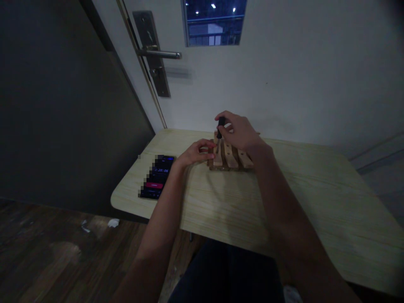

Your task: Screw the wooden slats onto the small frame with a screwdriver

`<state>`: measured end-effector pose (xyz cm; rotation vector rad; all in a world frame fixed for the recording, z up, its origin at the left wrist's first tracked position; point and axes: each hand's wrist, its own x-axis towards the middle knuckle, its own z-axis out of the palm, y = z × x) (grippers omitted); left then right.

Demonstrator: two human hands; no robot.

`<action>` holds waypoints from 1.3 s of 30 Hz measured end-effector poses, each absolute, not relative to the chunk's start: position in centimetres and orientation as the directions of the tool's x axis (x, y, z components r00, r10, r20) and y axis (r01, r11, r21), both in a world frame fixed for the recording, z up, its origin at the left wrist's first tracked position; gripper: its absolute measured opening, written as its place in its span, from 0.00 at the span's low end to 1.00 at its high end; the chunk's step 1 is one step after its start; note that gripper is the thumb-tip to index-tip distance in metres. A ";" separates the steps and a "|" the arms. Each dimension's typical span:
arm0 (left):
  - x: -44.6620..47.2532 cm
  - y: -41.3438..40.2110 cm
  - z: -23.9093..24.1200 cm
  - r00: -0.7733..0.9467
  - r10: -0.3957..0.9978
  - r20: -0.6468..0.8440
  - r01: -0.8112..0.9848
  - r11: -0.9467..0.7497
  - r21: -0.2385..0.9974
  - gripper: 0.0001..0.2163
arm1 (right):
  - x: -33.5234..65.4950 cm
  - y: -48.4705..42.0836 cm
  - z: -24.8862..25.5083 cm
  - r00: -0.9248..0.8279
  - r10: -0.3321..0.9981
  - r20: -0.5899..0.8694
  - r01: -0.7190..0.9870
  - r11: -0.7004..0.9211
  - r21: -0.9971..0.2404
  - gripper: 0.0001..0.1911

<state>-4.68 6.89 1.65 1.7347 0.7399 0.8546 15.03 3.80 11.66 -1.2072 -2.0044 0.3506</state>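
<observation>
A small wooden slatted piece (231,159) rests on the table, with several shaped light slats side by side and small dark holes in them. My right hand (242,132) is closed around the black handle of a screwdriver (221,122), held nearly upright. Its shaft points down at the leftmost slat; whether the tip sits in a screw is too small to tell. At the left end of the wooden piece, my left hand (195,154) grips the edge between thumb and fingers. My right hand and forearm cover the piece's right side.
A phone (159,179) with a lit timer screen lies on the pale wood-grain table (217,202), left of my left forearm. Behind the table stands a white door with a metal lever handle (162,54) and a small window (216,25). White scraps (113,222) lie on the floor.
</observation>
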 end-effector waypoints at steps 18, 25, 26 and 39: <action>-4.6 6.8 1.7 0.558 0.803 0.210 0.088 -0.308 0.947 0.25 | 15.2 4.0 11.5 -0.280 0.829 0.484 0.662 0.532 -0.528 0.17; -4.7 6.9 1.6 0.556 0.806 0.206 0.072 -0.293 0.953 0.27 | 15.1 3.8 11.7 -0.274 0.835 0.477 0.682 0.518 -0.516 0.15; -4.7 6.9 1.6 0.555 0.806 0.206 0.070 -0.292 0.954 0.27 | 15.1 3.8 11.7 -0.258 0.835 0.486 0.694 0.510 -0.508 0.14; -4.6 6.8 1.6 0.552 0.807 0.208 0.070 -0.293 0.954 0.25 | 14.8 3.9 11.1 -0.327 0.846 0.422 0.660 0.524 -0.538 0.25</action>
